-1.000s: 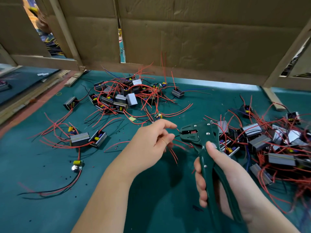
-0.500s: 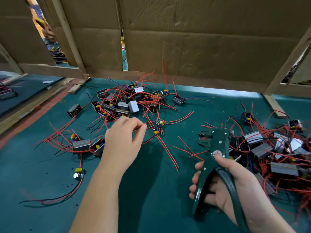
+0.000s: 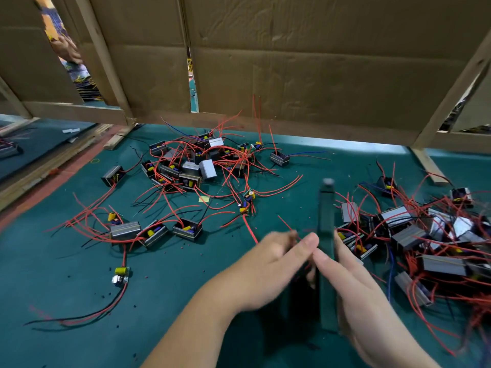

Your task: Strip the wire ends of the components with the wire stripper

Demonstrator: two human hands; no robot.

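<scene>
table cover [image 3: 53,274]: matt green cloth | cardboard [image 3: 318,62]: creased, dull | frame [image 3: 77,115]: raw wood | cases [image 3: 125,231]: glossy grey

The left hand [image 3: 268,264] has swung back beside the wire stripper [image 3: 326,221], now turned edge-on.

one wire stripper [image 3: 326,208]. two hands: the left hand [image 3: 265,264] and the right hand [image 3: 353,282]. two tangled heaps of wired components, the centre heap [image 3: 196,166] and the right heap [image 3: 414,229], neither countable piece by piece. three cased components [image 3: 152,233] in a row at left. one yellow slip [image 3: 204,199].
</scene>
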